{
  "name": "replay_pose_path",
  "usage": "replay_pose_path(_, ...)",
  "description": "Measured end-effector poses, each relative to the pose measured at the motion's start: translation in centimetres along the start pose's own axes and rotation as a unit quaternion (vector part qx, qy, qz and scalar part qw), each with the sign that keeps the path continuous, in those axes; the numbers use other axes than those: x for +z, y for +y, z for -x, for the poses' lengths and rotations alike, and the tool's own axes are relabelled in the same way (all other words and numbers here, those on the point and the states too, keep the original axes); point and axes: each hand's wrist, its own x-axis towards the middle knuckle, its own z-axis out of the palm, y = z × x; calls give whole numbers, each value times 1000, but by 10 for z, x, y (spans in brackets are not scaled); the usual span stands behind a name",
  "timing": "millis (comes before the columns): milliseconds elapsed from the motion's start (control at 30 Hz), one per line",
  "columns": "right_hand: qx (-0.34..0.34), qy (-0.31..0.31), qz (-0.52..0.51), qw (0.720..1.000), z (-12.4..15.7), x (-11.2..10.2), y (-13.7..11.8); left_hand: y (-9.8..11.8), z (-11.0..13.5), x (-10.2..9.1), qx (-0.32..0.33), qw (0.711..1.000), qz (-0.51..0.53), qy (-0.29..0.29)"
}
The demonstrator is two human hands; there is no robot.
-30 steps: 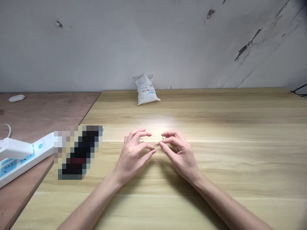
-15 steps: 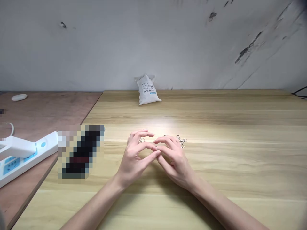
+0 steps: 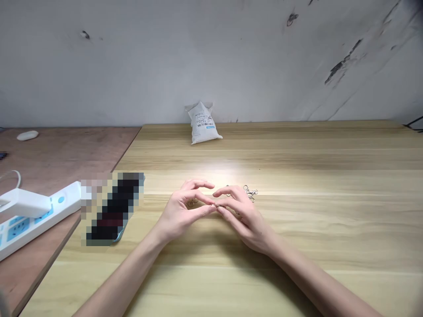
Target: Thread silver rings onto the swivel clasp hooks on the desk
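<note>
My left hand [image 3: 181,211] and my right hand [image 3: 243,215] meet fingertip to fingertip over the light wooden table [image 3: 297,229]. Both pinch a small metal ring or clasp [image 3: 216,205] held between them. A second small ring [image 3: 191,202] shows behind my left fingers. A little heap of silver metal clasps [image 3: 250,193] lies on the table just beyond my right hand.
A small white packet [image 3: 202,123] with a printed label leans near the wall at the table's far edge. A blurred dark object [image 3: 110,209] lies left of my hands. A white power strip [image 3: 31,213] sits on the reddish board [image 3: 66,154] at the left.
My hands have drawn together until the fingertips touch. The right hand slid left, uncovering the heap of clasps behind it.
</note>
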Motion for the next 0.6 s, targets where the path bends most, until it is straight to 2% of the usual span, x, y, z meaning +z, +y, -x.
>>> replay_pose_path(100,22,-15,-33,999,-1,-5,-1,3,-2,-5,46,998,-44,-13)
replay_pose_path(167,28,-12,-20,999,-2,-4,-4,7,-2,-5,109,984,-141,-1)
replay_pose_path(267,20,15,40,999,0,3,-12,11,1,1,218,928,-300,34)
replay_pose_path(367,18,25,67,997,0,8,-16,11,3,7,274,885,-373,50)
replay_pose_path(467,29,27,63,997,-2,-1,-4,5,2,5,232,892,-383,59)
replay_pose_path(600,95,107,148,979,-5,-21,41,-9,-4,-11,138,917,-373,25)
